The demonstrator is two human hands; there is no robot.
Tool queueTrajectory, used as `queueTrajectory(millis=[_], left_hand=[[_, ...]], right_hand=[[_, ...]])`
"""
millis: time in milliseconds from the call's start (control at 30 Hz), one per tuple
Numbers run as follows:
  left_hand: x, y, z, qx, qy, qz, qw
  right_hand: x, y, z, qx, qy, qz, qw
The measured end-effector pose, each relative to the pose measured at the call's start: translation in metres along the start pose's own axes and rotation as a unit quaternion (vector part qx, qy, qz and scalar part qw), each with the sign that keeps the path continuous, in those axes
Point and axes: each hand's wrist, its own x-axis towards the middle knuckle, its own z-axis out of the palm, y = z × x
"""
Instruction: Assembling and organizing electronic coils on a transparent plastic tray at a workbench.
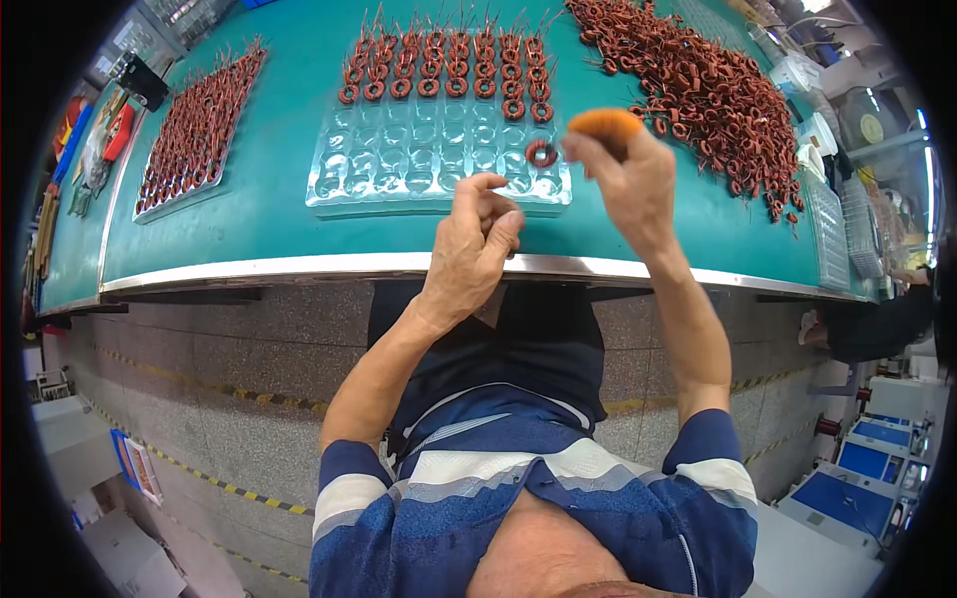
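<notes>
My right hand is raised over the right end of a clear plastic tray. Its fingers are closed on an orange rounded thing, blurred, with a ribbed-looking surface; its kind is unclear. Close by those fingers, at the tray's right side, is a single dark red wire-wound ring coil. My left hand hovers at the tray's front edge, fingers loosely curled, thumb and forefinger apart, nothing visible between them. Rows of copper-red ring coils with upright wire leads fill the tray's far pockets; nearer pockets are bare.
A big heap of loose ring coils spreads over the green table at the right. A second tray packed with coils lies at the left. Red-handled tools and a black object sit further left. A metal edge borders the table's front.
</notes>
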Motion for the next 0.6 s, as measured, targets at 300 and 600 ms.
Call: queueTrajectory(millis=[300,600], left_hand=[[0.0,0.0,-0.003,0.047,-0.015,-0.011,0.999],[0.003,0.0,-0.006,0.018,-0.035,-0.021,0.999]], right_hand=[[0.092,0.038,0.042,-0.124,-0.116,-0.166,0.971],[0.115,0.038,0.02,-0.196,-0.123,-0.202,0.952]])
